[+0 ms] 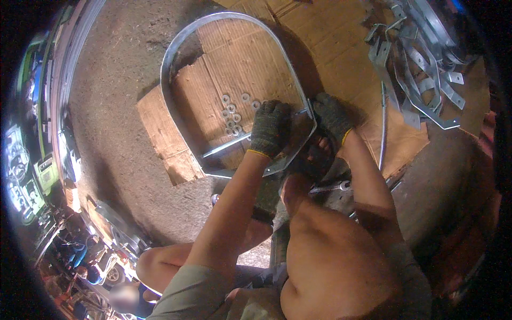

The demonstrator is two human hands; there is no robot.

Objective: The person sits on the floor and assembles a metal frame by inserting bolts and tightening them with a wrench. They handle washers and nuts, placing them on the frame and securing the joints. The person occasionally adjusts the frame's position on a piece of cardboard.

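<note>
A grey metal hoop (169, 114), rounded at the far end with angled corners at the near end, lies in front of me. Across its inside runs a thin metal rod (228, 145). My left hand (270, 128), in a dark knit glove, is closed over the rod near its right end. On the outer right side of the hoop, my gloved right hand (332, 118) has its fingers curled at the point where the rod meets the band; whatever is in them is hidden. Several small metal washers (231, 108) lie inside the hoop, left of my left hand.
Flat cardboard (229, 56) lies under the hoop. A pile of bent metal brackets (421, 64) sits at the far right, beside a long thin rod (384, 125). A wrench-like tool (330, 187) lies near my foot. Cluttered machinery and parts (40, 165) stand at the left.
</note>
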